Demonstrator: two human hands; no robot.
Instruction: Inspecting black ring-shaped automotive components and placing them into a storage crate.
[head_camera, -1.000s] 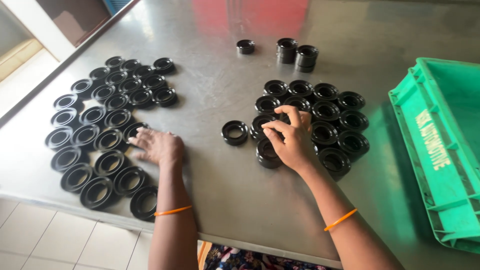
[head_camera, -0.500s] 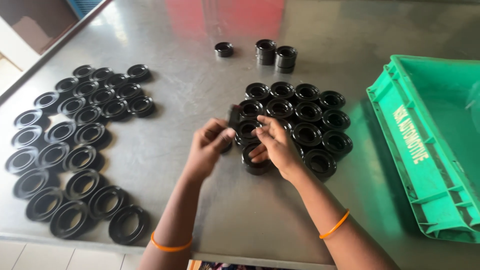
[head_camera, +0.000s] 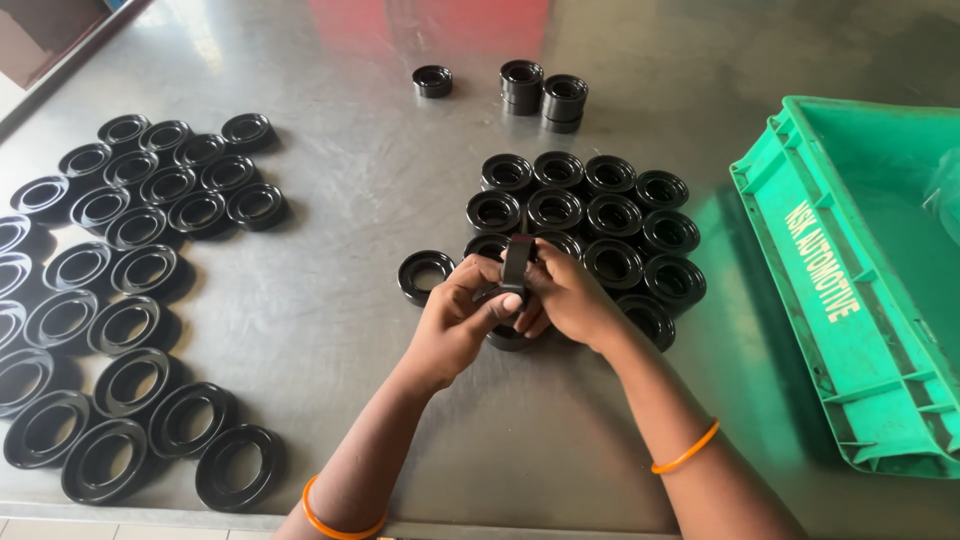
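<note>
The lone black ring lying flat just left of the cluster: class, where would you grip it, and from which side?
Probably from above, pinching the lone black ring across its outer rim, or rim to inner hole. It lies flat on the metal table with its open centre facing up, and its left side is free of neighbours.

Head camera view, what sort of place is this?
Probably a factory parts bench: a steel table with rows of flat black rings, clustered black cups, and a green plastic crate.

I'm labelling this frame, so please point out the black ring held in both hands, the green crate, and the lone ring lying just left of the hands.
Held black ring (head_camera: 516, 262), head view, its upright edge.
Green crate (head_camera: 800, 250), head view, near wall.
Lone ring (head_camera: 424, 276), head view, its rim.
</note>
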